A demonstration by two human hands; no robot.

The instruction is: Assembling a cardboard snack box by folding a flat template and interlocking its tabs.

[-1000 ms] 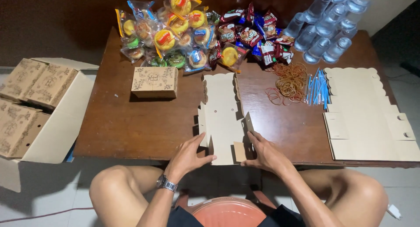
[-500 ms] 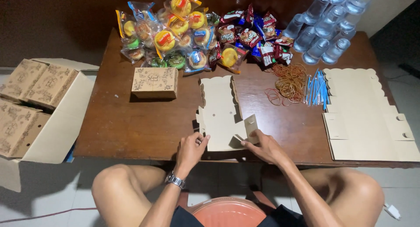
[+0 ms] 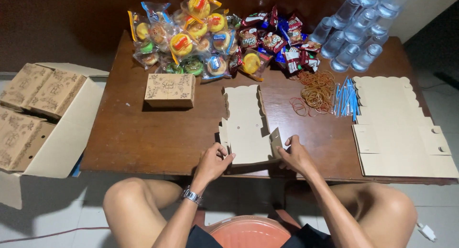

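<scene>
A flat tan die-cut cardboard box blank (image 3: 245, 126) lies on the brown wooden table (image 3: 143, 138), reaching from the middle to the front edge. My left hand (image 3: 213, 161) grips its near left edge with fingers curled over the card. My right hand (image 3: 295, 155) holds the near right side flap, which is bent upward. A metal watch sits on my left wrist.
A folded patterned box (image 3: 170, 90) stands left of the blank. Snack packets (image 3: 215, 35) and water cups (image 3: 356, 33) fill the back. Rubber bands (image 3: 313, 92), blue straws (image 3: 345, 97) and stacked flat blanks (image 3: 401, 128) lie right. A carton of finished boxes (image 3: 33, 114) sits at left.
The side flaps at the near end of the blank have been bent up. Both hands shifted slightly along its near edges; the blank has slid a little toward me.
</scene>
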